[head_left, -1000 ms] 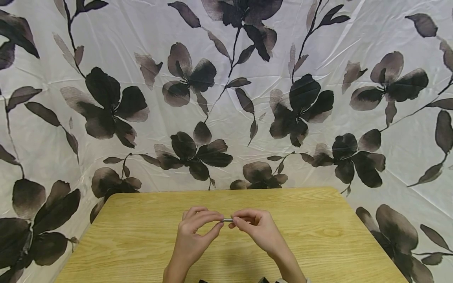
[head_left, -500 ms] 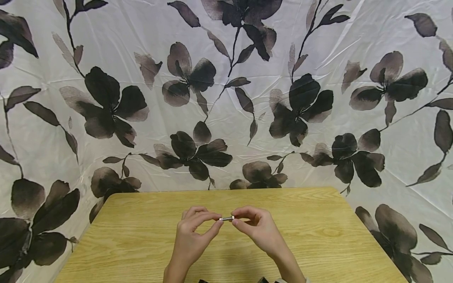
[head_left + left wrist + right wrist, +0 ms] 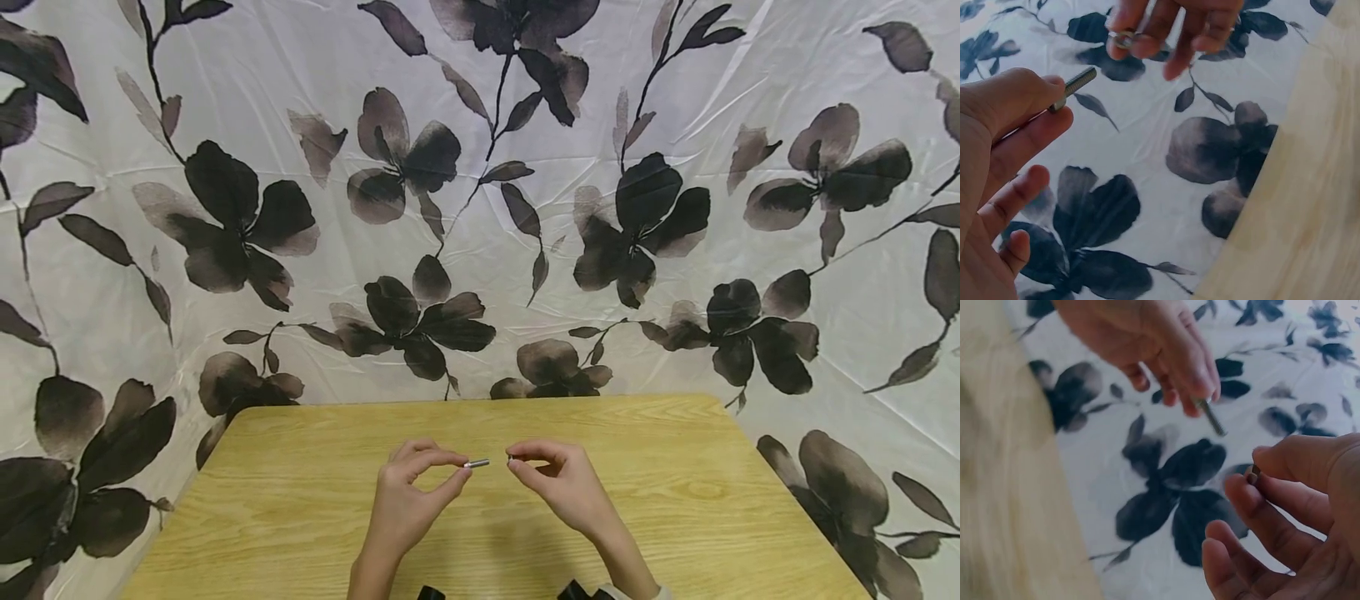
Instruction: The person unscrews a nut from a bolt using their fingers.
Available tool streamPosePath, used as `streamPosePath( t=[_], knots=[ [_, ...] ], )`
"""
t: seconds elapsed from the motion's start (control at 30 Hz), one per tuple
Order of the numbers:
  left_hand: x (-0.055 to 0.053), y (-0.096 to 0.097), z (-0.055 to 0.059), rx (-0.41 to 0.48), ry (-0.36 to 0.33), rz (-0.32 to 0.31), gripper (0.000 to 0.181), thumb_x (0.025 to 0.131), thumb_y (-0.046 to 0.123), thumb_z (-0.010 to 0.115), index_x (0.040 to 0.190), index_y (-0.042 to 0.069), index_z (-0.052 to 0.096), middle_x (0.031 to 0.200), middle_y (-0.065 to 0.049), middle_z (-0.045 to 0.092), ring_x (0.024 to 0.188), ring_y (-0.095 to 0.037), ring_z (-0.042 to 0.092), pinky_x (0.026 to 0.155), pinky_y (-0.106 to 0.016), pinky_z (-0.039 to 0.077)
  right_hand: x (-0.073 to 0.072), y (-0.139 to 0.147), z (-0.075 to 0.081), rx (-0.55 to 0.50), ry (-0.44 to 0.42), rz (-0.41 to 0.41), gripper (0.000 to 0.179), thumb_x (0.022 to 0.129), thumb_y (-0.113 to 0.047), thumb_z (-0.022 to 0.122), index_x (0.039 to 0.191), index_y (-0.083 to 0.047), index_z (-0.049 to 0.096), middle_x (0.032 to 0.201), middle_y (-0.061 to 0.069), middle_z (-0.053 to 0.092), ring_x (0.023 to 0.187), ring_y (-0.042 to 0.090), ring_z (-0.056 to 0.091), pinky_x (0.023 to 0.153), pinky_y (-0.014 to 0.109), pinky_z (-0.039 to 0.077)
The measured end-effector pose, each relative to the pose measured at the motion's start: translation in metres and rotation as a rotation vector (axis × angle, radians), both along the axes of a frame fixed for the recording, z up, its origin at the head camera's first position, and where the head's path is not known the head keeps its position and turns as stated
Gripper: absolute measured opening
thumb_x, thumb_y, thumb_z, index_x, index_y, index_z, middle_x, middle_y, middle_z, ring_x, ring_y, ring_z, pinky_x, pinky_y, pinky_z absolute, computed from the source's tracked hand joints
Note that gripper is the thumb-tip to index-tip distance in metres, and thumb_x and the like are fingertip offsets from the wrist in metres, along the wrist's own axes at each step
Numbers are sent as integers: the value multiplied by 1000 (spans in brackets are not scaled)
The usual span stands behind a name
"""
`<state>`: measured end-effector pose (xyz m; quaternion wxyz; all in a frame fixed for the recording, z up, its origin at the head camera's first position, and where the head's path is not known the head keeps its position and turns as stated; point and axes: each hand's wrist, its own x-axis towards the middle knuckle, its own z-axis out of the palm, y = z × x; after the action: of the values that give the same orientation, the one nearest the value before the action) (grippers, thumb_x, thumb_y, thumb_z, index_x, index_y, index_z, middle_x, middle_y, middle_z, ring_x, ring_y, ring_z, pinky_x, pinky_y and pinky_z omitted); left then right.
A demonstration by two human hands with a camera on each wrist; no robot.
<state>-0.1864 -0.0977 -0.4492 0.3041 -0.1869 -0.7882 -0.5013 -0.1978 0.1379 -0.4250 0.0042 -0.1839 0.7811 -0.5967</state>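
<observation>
A small threaded metal bolt [image 3: 1082,80] is pinched at its head end between the thumb and a finger of my left hand [image 3: 416,490]. Its bare threaded end points toward the other hand, as the right wrist view also shows. My right hand [image 3: 558,483] pinches a small metal nut [image 3: 1124,39] between thumb and fingertip; in the right wrist view the fingers partly hide this nut [image 3: 1252,475]. Bolt and nut are apart, with a short gap between them. Both hands are held above the table.
Below the hands lies a yellow wood-grain table [image 3: 300,517] with rounded far corners. A white cloth [image 3: 480,242] with dark printed flowers hangs behind it and at both sides. Black objects [image 3: 573,590] show at the bottom edge near the wrists.
Earlier the nut was at the bolt's threaded end, between both hands. The right hand has moved right with the nut, and the threaded end now shows bare. The left hand has hardly moved.
</observation>
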Motion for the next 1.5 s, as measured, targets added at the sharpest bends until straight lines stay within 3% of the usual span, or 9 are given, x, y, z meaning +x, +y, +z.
streamPosePath(
  t=[0.2,0.47,0.63,0.8,0.9,1.07,1.33,1.5],
  knots=[
    [-5,0,-15,23,-226,-17,21,78,19,92,89,34,82,88,19,66,90,-8,59,88,-40,41,-6,7,-16,94,2,29,24,99,-26,70,117,-10,76,117,12,75,103,16,72,83,24,58],
    [-14,0,-38,-38,-343,-74,19,78,19,91,85,34,81,86,21,70,91,-6,65,89,-38,51,-19,11,-47,232,43,52,18,99,-26,70,108,-13,78,107,5,78,99,16,72,77,24,58],
    [-19,2,-53,-123,-392,-119,11,81,21,89,85,29,82,88,18,73,91,-7,64,85,-40,54,-25,11,-65,320,73,64,15,98,-21,71,101,-8,79,97,-1,78,91,12,71,74,23,57],
    [-23,2,-66,-185,-434,-147,5,84,22,86,86,24,83,91,11,75,91,-12,64,76,-31,56,-28,5,-78,336,98,66,12,93,-15,76,95,-4,79,91,4,78,81,10,71,69,21,56],
    [-24,2,-73,-221,-441,-124,4,83,24,87,84,26,83,91,13,75,89,-10,63,80,-30,51,-28,2,-85,376,96,84,8,92,-14,77,92,-6,79,87,3,77,75,5,69,66,20,55],
    [-25,3,-83,-292,-452,-72,9,81,28,88,78,33,81,84,22,74,83,-3,64,85,-35,32,-27,-1,-96,477,99,116,5,90,-14,79,87,-9,78,83,-3,76,73,-2,64,65,19,53],
    [-24,4,-95,-299,-497,-129,7,82,29,87,81,32,82,88,23,75,92,-6,69,89,-39,30,-24,-8,-104,525,82,116,6,89,-15,80,87,-10,78,81,-6,74,72,-3,62,64,19,52],
    [-23,5,-99,-295,-490,-134,6,81,28,88,82,30,82,90,20,77,92,-8,70,85,-37,31,-19,-12,-104,540,94,99,5,89,-10,80,89,-6,79,82,-4,75,72,-2,62,63,19,52]
  ],
)
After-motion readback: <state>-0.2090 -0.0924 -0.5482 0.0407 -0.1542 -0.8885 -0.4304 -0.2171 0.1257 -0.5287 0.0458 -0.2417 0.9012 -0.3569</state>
